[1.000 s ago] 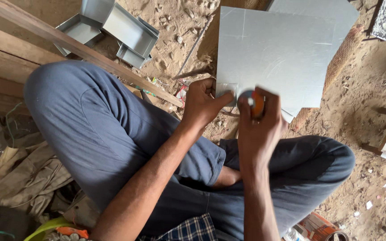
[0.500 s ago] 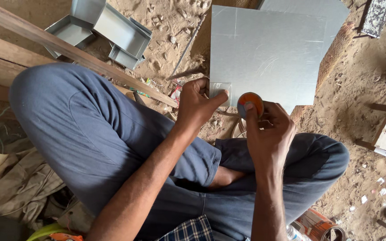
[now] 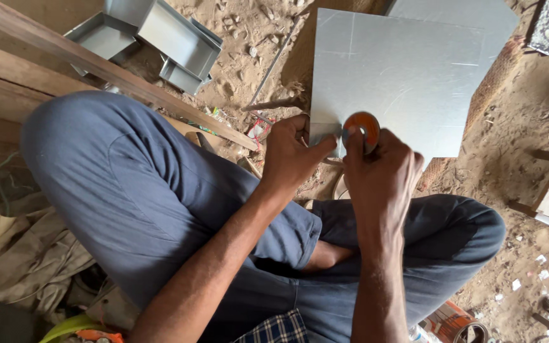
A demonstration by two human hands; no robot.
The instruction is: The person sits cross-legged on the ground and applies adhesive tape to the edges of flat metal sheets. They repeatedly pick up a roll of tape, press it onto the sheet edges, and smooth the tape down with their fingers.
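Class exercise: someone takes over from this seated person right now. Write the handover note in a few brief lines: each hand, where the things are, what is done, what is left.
Left hand: pinches the near corner of the metal sheet.
Right hand: holds a small round orange tape measure at the sheet's near edge.
Things: the sheet lies flat on the sandy ground in front of the crossed legs; folded metal trays lie at upper left, beyond a wooden plank.
Done: thin scribed lines already show on the sheet.
Left: the sheet is uncut and unfolded; how far the measuring has got cannot be told.

i count one flat metal sheet [image 3: 401, 76], one orange disc [image 3: 361, 127], three folded metal trays [image 3: 154, 38], two wooden planks [image 3: 65, 70].
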